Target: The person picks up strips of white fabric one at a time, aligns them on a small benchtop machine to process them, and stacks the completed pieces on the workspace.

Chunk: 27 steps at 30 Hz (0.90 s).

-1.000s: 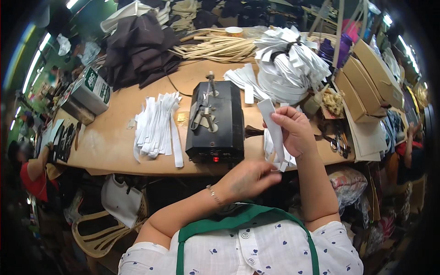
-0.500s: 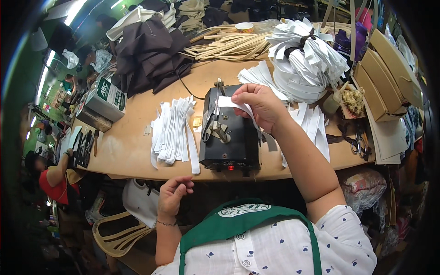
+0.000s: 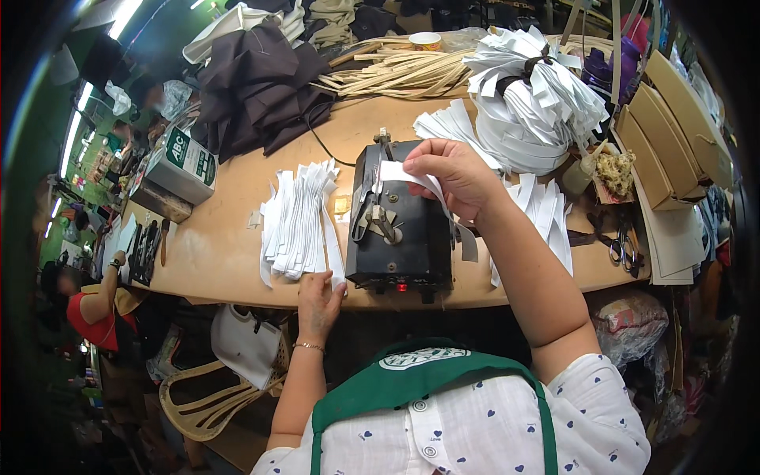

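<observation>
- Dark brown cloth (image 3: 257, 91) heaped at the back left of a tan tabletop (image 3: 206, 253).
- Right of it, a loose bundle of pale, cane-like strips (image 3: 396, 70), with a small white round tub (image 3: 425, 41) at its back edge.
- At the left, a boxy white-and-green tin (image 3: 178, 166).
- At the right, open brown cardboard boxes (image 3: 669, 150), a purple bottle (image 3: 629, 63), a clump of yellowish fibre (image 3: 613, 176) and scissors (image 3: 629, 241).
- Below the table's right end, a plastic-wrapped bundle (image 3: 629, 321).
- Lower left, a tan slatted chair (image 3: 198, 404).
- Far left, a person in red (image 3: 89, 321).
</observation>
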Each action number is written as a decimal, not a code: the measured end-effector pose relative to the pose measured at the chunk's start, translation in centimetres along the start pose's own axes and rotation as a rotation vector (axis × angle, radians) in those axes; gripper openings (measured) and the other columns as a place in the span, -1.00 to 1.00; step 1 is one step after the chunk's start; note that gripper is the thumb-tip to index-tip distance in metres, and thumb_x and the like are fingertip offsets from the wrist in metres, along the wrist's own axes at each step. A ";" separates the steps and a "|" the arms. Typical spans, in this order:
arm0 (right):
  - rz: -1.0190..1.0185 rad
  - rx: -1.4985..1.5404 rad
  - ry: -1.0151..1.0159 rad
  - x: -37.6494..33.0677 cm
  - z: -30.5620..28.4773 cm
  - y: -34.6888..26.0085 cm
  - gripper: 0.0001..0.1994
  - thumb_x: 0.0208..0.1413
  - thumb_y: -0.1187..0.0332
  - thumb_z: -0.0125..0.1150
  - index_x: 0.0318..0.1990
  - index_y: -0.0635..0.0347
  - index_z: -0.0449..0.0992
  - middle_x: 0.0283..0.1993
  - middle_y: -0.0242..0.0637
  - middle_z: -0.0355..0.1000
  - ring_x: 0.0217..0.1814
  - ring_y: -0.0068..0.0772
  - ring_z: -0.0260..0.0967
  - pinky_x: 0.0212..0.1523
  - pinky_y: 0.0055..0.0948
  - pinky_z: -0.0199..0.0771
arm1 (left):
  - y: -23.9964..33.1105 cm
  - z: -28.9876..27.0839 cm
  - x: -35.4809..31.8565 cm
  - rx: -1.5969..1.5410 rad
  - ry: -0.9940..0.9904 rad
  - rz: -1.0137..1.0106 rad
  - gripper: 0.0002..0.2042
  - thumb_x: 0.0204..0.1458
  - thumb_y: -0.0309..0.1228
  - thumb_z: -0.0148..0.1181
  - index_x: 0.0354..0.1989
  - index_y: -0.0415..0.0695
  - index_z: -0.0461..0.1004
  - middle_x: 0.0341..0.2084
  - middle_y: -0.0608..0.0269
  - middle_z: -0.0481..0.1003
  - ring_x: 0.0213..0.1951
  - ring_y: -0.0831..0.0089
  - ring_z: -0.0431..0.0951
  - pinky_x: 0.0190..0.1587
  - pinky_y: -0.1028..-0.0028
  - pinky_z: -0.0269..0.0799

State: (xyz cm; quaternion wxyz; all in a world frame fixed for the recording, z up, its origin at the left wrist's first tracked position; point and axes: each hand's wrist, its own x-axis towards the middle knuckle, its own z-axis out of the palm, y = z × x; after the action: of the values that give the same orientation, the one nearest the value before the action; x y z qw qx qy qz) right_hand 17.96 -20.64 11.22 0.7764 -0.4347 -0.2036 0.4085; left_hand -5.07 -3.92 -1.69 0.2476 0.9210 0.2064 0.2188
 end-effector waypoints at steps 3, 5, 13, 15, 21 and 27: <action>-0.146 0.028 0.035 -2.4 -0.2 -0.7 -0.82 -0.22 0.51 0.15 -0.42 0.36 0.32 -0.45 -0.20 0.32 -0.48 -0.47 0.33 -0.42 -0.59 0.40 | -0.6 1.0 0.8 0.167 0.021 0.019 -0.68 -0.30 -0.37 0.18 -0.35 -0.26 0.32 -0.45 0.06 0.32 -0.36 0.18 0.30 -0.26 0.33 0.21; -0.281 0.040 0.144 -6.3 0.1 -1.8 -0.82 -0.18 0.50 0.14 -0.38 0.32 0.31 -0.44 -0.26 0.31 -0.42 -0.51 0.31 -0.41 -0.59 0.39 | 0.1 0.9 1.1 0.238 0.000 -0.028 -0.66 -0.32 -0.35 0.20 -0.37 -0.27 0.31 -0.46 0.05 0.32 -0.35 0.16 0.30 -0.26 0.32 0.22; -0.528 -0.384 0.647 -12.6 -6.9 -2.8 -0.89 -0.10 0.50 0.05 -0.37 0.27 0.32 -0.47 -0.36 0.30 -0.50 -0.64 0.26 -0.50 -0.71 0.29 | -0.7 0.4 2.1 0.203 -0.026 -0.143 -0.77 -0.30 -0.38 0.13 -0.51 -0.30 0.34 -0.55 -0.06 0.34 -0.43 0.07 0.35 -0.34 0.28 0.28; -0.482 -0.608 0.766 -11.0 -11.3 -2.0 -0.85 -0.11 0.47 0.08 -0.34 0.28 0.32 -0.43 -0.35 0.30 -0.43 -0.63 0.26 -0.42 -0.68 0.28 | -0.6 0.6 2.8 0.205 -0.069 -0.178 -0.81 -0.25 -0.39 0.07 -0.55 -0.30 0.35 -0.56 -0.07 0.35 -0.44 0.06 0.37 -0.35 0.27 0.29; -0.400 -0.972 0.886 -11.7 -13.0 -1.0 -0.59 -0.16 0.37 0.15 -0.13 0.33 0.25 -0.10 -0.19 0.22 -0.05 -0.34 0.16 -0.04 -0.50 0.14 | -1.4 -0.3 3.8 0.171 0.045 -0.181 -0.82 -0.20 -0.39 0.00 -0.60 -0.29 0.37 -0.60 -0.08 0.37 -0.47 0.05 0.38 -0.38 0.28 0.29; -0.482 -0.816 0.662 -13.8 -6.7 -1.9 -0.69 -0.15 0.48 0.12 -0.18 0.31 0.28 -0.20 -0.24 0.27 -0.15 -0.46 0.20 -0.11 -0.53 0.20 | -0.2 -8.5 5.0 0.124 0.252 -0.055 -0.83 -0.17 -0.42 0.01 -0.51 -0.31 0.35 -0.60 -0.08 0.36 -0.47 0.02 0.36 -0.41 0.28 0.27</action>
State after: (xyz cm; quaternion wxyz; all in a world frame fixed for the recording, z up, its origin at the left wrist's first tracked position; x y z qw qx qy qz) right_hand 15.26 -35.77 9.78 0.6394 -0.7449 -0.1840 -0.0493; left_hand -5.33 1.73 6.36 0.1682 0.8938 0.2740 0.3127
